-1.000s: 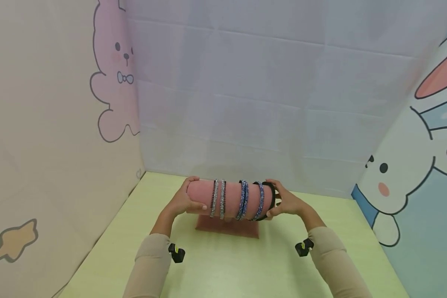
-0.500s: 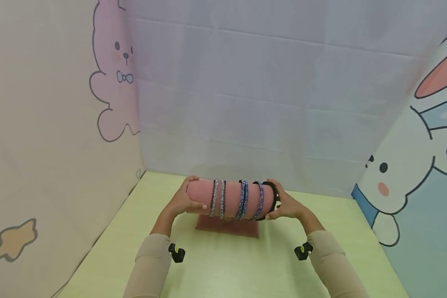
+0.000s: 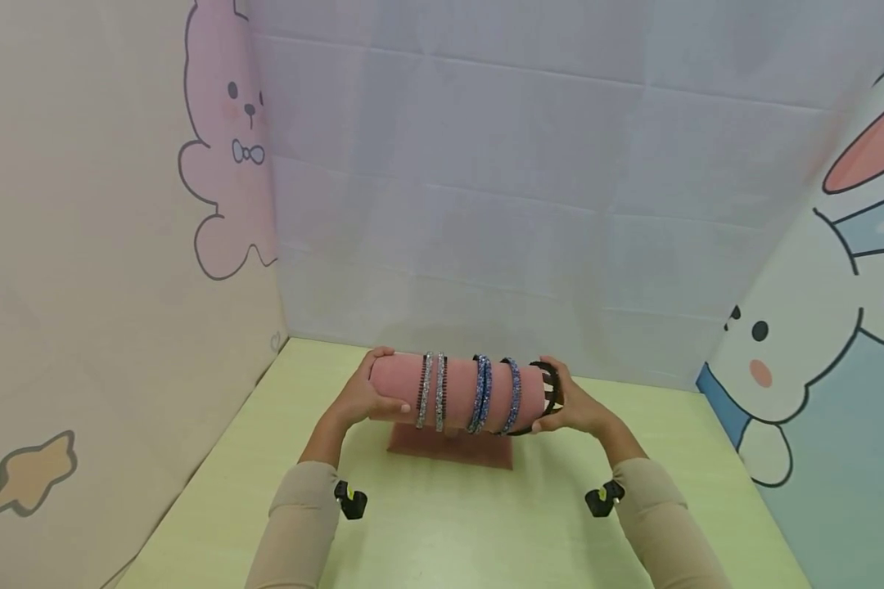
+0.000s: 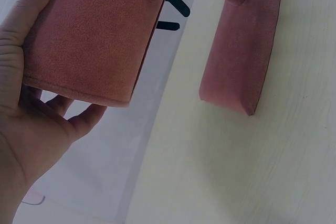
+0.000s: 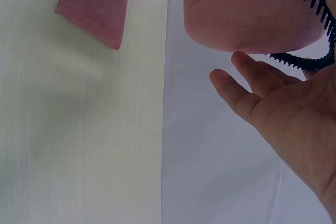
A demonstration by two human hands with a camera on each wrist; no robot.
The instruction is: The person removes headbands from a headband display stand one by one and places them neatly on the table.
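Note:
A pink velvet headband stand (image 3: pixel 388 391), a padded roll on a post and base, stands on the table. My left hand (image 3: pixel 357 397) grips the roll's left end, thumb along the front and fingers behind. At the right end, my right hand (image 3: pixel 578 406) holds a black toothed headband (image 3: pixel 557 391), its curve mostly beyond the roll's end. In the right wrist view, the headband's teeth (image 5: pixel 315 3) show beside the roll's end. Silver glitter headbands (image 3: pixel 439 394) sit on the roll's left half. Blue glitter headbands (image 3: pixel 515 397) sit further right.
The stand's pink base (image 3: pixel 449 448) rests on the pale yellow-green table (image 3: pixel 471 532). A white cloth wall (image 3: pixel 442 245) rises close behind it. Printed side walls with a bear (image 3: pixel 224 196) and a rabbit (image 3: pixel 781 352) flank the table.
My right hand has moved slightly right with the black headband, which has slid from around the roll's right end to mostly past it. My left hand has stayed in place.

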